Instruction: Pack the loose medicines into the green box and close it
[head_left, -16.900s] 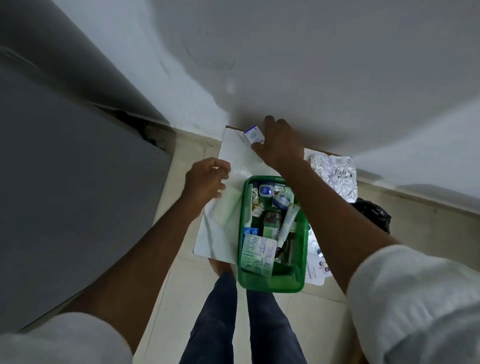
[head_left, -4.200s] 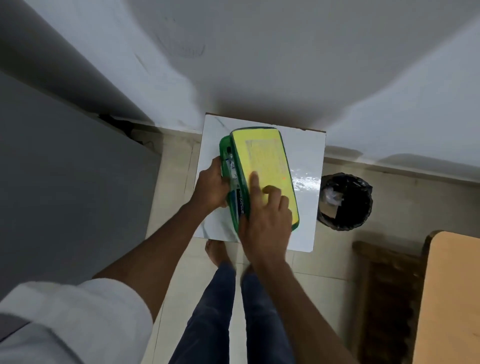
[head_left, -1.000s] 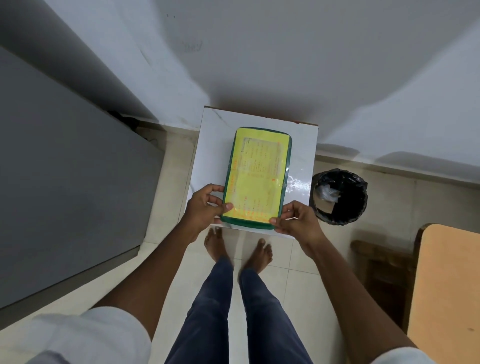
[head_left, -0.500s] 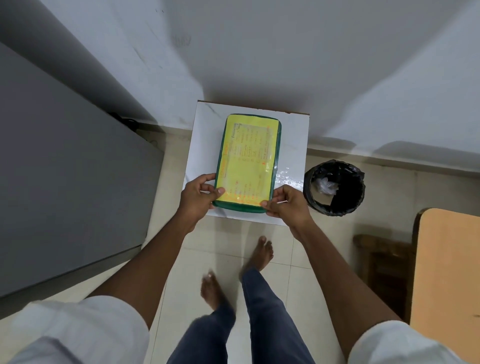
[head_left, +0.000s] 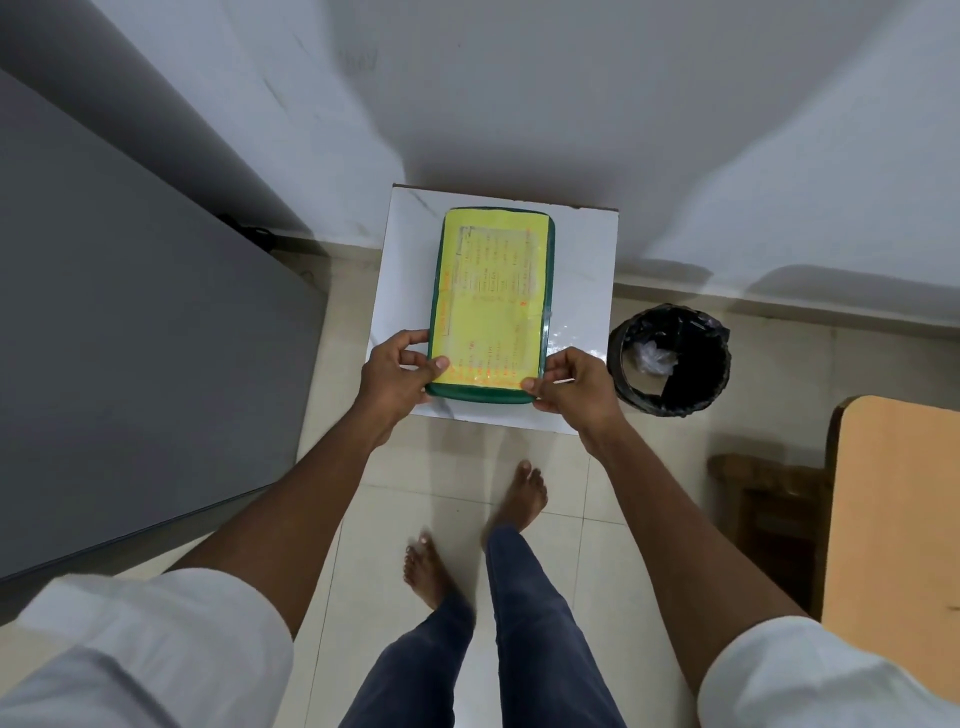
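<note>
Head view, looking down. The green box (head_left: 491, 395) lies flat on the small white bench (head_left: 582, 291), lid on, long axis running away from the person, its near end close to the bench's near edge. The lid is covered by a yellow sheet (head_left: 493, 301) with orange print, too small to read; a glossy film or tape shows along its right side. No loose medicines visible on the bench surface. Left hand (head_left: 397, 382) grips the near-left corner of the box: thumb laid on top of the yellow sheet, fingers curled against the left side wall. Right hand (head_left: 574, 387) grips the near-right corner likewise, thumb tip on the lid's edge, fingers bent around the right side. Both hands are closed onto the box; whether the box rests fully on the bench or is slightly lifted cannot be told. Bench stands against a white wall. Just right of the bench, on the tiled floor, a round bin (head_left: 670, 361) with a black liner, some crumpled pale material inside. Grey panel (head_left: 130, 338) at left. Orange-brown tabletop (head_left: 898, 519) at far right edge. Person's bare feet on the floor below the bench, dark trousers, white sleeves.
</note>
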